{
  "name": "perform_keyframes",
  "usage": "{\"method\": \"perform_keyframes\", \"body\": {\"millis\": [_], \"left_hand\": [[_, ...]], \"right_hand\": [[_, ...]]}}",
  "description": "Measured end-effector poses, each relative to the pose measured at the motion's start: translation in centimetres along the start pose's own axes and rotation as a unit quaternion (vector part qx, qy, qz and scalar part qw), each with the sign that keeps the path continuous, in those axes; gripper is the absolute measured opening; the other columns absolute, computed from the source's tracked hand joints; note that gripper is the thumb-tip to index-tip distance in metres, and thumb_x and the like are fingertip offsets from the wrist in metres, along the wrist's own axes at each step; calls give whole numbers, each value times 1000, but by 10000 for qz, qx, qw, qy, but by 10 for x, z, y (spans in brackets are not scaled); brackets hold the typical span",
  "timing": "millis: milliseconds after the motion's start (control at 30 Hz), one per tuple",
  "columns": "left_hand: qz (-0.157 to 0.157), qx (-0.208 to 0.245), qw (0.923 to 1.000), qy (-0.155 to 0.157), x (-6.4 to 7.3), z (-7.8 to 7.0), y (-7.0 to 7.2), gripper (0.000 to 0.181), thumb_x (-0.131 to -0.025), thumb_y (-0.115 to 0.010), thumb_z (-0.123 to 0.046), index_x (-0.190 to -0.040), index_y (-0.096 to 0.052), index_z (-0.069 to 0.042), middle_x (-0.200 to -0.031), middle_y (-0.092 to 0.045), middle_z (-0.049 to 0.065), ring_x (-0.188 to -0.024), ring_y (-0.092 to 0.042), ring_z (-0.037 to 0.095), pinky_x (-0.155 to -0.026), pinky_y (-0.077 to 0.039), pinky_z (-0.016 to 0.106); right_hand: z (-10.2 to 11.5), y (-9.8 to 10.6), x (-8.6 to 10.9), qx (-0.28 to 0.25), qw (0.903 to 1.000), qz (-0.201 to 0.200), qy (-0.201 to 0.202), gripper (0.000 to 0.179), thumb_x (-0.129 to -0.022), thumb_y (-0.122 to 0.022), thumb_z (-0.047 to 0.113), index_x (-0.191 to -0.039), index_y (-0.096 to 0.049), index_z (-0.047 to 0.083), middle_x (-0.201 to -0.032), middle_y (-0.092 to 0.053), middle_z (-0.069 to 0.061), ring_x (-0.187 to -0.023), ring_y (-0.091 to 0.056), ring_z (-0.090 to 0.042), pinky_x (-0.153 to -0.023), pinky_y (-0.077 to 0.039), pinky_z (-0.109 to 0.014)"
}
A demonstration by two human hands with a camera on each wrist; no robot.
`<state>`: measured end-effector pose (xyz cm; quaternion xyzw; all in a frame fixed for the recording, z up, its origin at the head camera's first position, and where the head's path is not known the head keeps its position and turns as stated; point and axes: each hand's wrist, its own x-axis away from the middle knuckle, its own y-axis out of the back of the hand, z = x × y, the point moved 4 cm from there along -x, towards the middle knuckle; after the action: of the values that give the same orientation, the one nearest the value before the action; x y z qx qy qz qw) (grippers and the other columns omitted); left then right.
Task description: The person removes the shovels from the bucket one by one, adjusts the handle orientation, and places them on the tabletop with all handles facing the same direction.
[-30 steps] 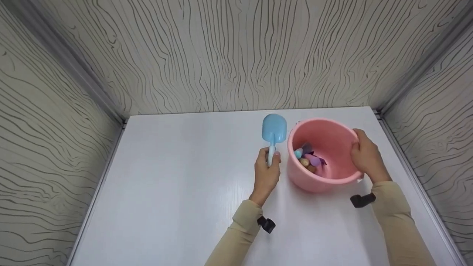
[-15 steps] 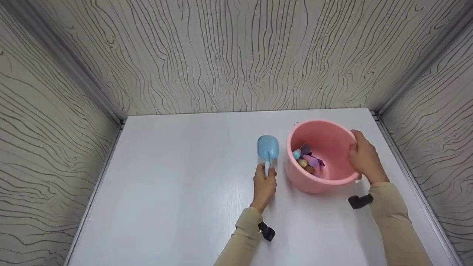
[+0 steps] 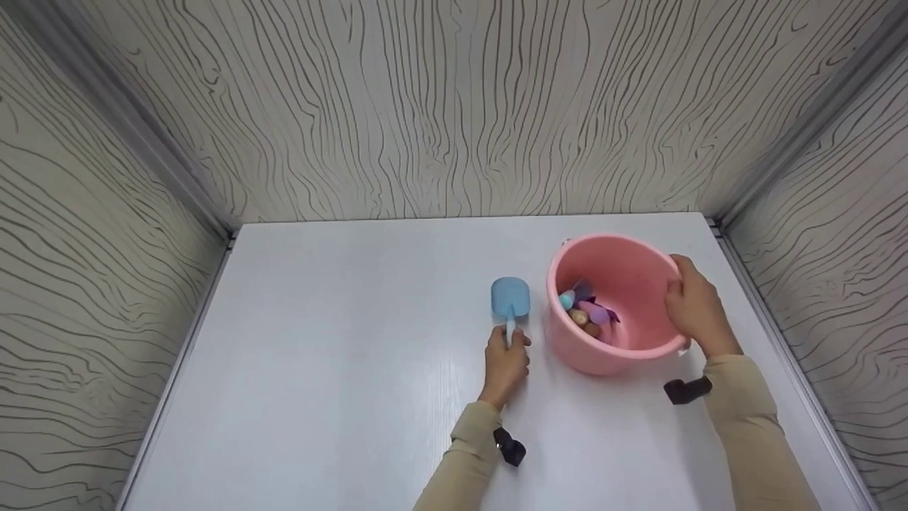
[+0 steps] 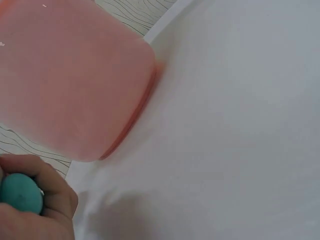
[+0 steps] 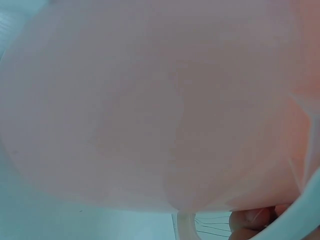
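My left hand [image 3: 506, 365] grips the white handle of a light blue toy shovel [image 3: 510, 297], whose scoop points away from me. In the left wrist view, the handle's teal end [image 4: 21, 194] shows inside the curled fingers. Just right of the shovel is a pink bucket [image 3: 592, 355], slightly tilted to the left. My right hand [image 3: 699, 309] holds its right rim, thumb on the inside. Several small toys [image 3: 589, 312] in purple, turquoise and brown lie inside, gathered at the left. The bucket's wall fills most of the right wrist view, with fingertips [image 5: 247, 222] low in it.
A white table [image 3: 340, 369] lies under both hands. Wood-patterned panels [image 3: 440, 106] rise behind it and on both sides. The bucket's white carrying handle [image 5: 295, 220] crosses the corner of the right wrist view.
My left hand has drawn the shovel back toward me and slightly left. My right hand keeps its hold on the bucket, which has hardly shifted.
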<state>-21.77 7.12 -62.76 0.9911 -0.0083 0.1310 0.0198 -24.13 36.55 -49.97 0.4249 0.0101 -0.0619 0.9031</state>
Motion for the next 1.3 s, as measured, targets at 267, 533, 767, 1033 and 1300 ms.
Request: {"method": "perform_keyframes", "body": {"millis": [267, 533, 767, 1033, 1300], "left_hand": [[306, -210, 9991, 206, -1, 4, -4, 27, -113, -49, -23, -128, -54, -2, -99, -68, 9, -72, -57, 10, -62, -49, 24], [468, 566, 9961, 483, -1, 16, -5, 25, -111, -49, -17, -129, -51, 0, -86, -58, 2, -67, -51, 9, -60, -46, 23], [537, 689, 9939, 675, 3, 17, -6, 31, -112, -48, -19, -135, -49, 2, -100, -64, 8, -71, -54, 9, -63, -48, 23], [805, 17, 9948, 622, 6, 4, -4, 34, -113, -47, -22, -135, -54, 3, -109, -70, 11, -84, -74, 15, -79, -60, 33], [562, -1574, 9851, 408, 7, -4, 3, 39, -108, -59, -23, -136, -57, 4, -107, -66, 7, -96, -65, 18, -92, -58, 45]], "right_hand": [[-2, 1, 0, -32, 9999, 86, -115, 48, -112, -32, 11, -157, -36, -4, -146, -50, -43, -116, -62, -58, -92, -52, -69], [-3, -1, 3, 23, 10000, 60, -66, 49, -111, -31, 10, -158, -35, -5, -145, -51, -43, -117, -60, -58, -94, -49, -70], [-2, -2, 4, 4, 10000, 60, -61, 49, -112, -31, 10, -158, -35, -5, -145, -51, -43, -117, -61, -58, -93, -50, -69], [0, -1, 0, -39, 10000, 68, -50, 49, -112, -31, 10, -158, -35, -5, -145, -51, -43, -115, -63, -58, -91, -52, -67], [0, -2, 1, -55, 10000, 18, -6, 48, -111, -31, 9, -157, -36, -6, -144, -51, -43, -115, -62, -58, -92, -51, -68]]}}
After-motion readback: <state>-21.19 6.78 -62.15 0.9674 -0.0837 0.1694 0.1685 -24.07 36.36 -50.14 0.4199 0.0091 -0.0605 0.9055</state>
